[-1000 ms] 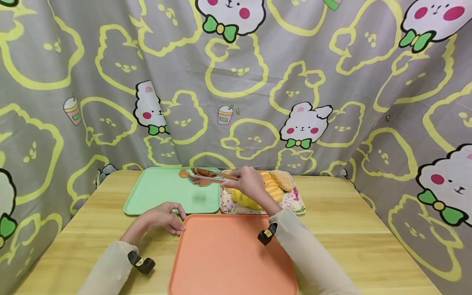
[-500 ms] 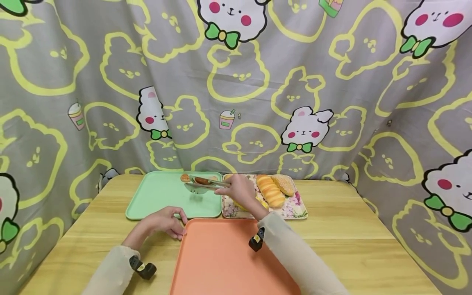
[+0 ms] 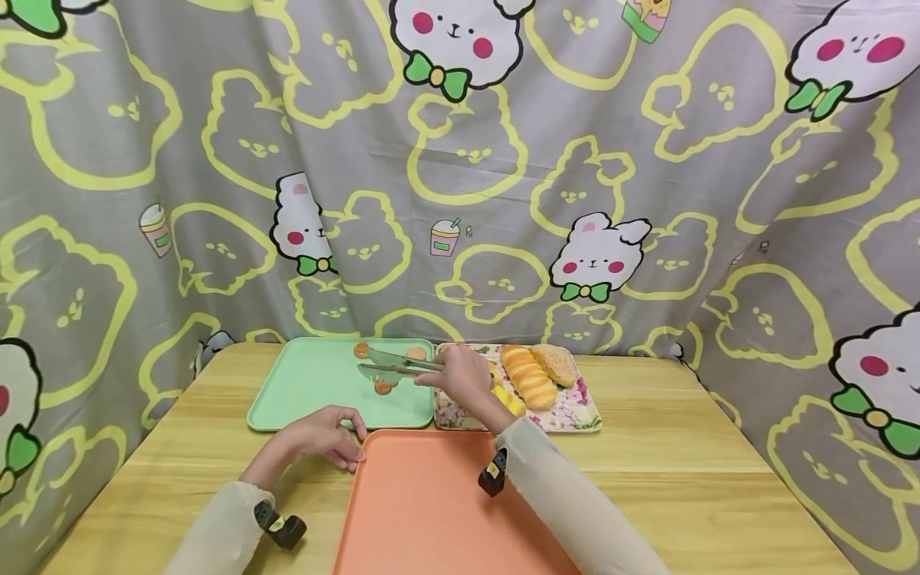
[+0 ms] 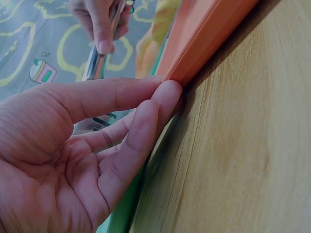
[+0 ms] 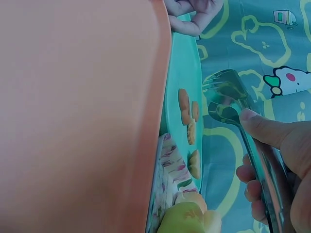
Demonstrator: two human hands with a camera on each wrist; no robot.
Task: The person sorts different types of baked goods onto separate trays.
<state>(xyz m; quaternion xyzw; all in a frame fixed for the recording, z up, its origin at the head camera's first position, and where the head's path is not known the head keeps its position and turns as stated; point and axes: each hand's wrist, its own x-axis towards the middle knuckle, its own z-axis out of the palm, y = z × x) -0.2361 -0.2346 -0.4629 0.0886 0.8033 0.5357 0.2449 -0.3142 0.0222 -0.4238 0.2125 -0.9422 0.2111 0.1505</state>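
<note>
My left hand [image 3: 325, 435] pinches the near-left corner of an orange tray [image 3: 446, 495] between thumb and fingertips, as the left wrist view shows. My right hand [image 3: 465, 375] grips metal tongs [image 5: 252, 141] with one slotted, fork-like end and one spoon-like end. Their ends stand spread apart over the green tray [image 3: 309, 383], with nothing between them. On that tray lie several small brown biscuit-like pieces, among them a round one [image 3: 362, 350], a pale one [image 3: 417, 352] and one just below the tongs [image 3: 384, 387].
A flowered tray [image 3: 575, 419] right of the green one bears a long striped bread roll [image 3: 528, 377], a seeded bread piece [image 3: 555, 364] and a yellow item [image 3: 509, 400] partly behind my right hand. A patterned curtain [image 3: 496, 192] hangs behind the wooden table [image 3: 690, 455].
The tongs held a brown piece over the green tray; they have spread and let it go. My right hand moved slightly left and down. My left hand stays at the orange tray's corner.
</note>
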